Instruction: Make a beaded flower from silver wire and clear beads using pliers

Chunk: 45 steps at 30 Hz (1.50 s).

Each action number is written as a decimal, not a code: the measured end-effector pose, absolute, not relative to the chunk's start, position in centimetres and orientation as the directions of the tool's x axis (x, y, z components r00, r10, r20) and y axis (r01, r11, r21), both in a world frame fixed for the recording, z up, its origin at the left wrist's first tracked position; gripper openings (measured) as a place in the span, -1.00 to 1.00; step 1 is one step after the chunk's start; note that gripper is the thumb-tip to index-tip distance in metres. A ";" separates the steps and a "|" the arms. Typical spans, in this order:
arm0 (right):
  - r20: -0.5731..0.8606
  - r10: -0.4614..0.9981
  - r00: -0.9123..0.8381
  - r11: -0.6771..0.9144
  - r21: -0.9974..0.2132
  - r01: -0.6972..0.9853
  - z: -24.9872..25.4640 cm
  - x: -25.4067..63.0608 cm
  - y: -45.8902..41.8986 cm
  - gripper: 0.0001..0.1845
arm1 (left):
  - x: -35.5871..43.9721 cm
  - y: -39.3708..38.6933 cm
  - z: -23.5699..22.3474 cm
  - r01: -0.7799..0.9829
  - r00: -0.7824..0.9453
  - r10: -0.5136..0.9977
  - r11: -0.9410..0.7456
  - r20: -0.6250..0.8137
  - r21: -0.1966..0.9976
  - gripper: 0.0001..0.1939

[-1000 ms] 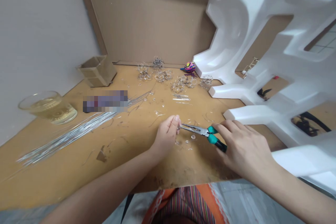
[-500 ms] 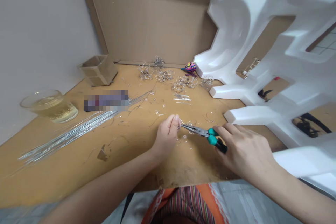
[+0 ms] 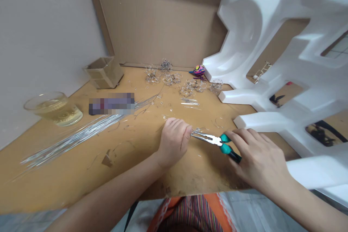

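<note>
Clearly, the right hand (image 3: 259,157) grips one pair of pliers (image 3: 215,140).

Left hand (image 3: 175,142) rolled knuckles-up, fingers curled more, with pliers (image 3: 216,141) jaws wider apart

The head view, read as a clock face about its centre, has the left hand (image 3: 174,141) at 6 o'clock over the counter (image 3: 130,174), fingers curled closed. The right hand (image 3: 259,159) at 4 o'clock grips green-and-black pliers (image 3: 216,140), whose slightly parted tips point toward 9 o'clock and meet the left fingertips; what is pinched there is too small to tell. A bundle of silvery wires (image 3: 89,130) lies toward 8 to 9 o'clock, just beside a blurred-out long item (image 3: 111,104). At 9 o'clock stands a glass (image 3: 58,110) of yellowish liquid; near 10, an open cardboard box (image 3: 104,76). Curled wire shapes (image 3: 172,78) cluster between 11 and 2, near a colourful little object (image 3: 199,70). A white moulded piece (image 3: 244,40) rises toward 2 o'clock.
</note>
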State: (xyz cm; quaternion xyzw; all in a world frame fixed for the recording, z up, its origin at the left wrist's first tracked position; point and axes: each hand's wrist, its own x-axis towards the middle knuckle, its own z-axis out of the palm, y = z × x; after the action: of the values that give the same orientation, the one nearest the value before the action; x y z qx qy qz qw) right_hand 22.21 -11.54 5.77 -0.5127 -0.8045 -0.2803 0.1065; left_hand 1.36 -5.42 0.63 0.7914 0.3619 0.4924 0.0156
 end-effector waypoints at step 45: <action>0.416 0.792 -0.447 0.299 0.375 0.877 5.7 21.9 -11.8 -0.78 | 2.5 -4.9 -0.1 -0.124 0.277 0.961 0.014 0.021 0.992 -0.65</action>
State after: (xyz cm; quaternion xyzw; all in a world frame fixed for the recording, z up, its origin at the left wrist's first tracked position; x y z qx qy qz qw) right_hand 21.94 -11.81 5.73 -0.5201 -0.8022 -0.2831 0.0759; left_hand 2.47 -4.85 -0.13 0.5339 0.3918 0.4560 0.5946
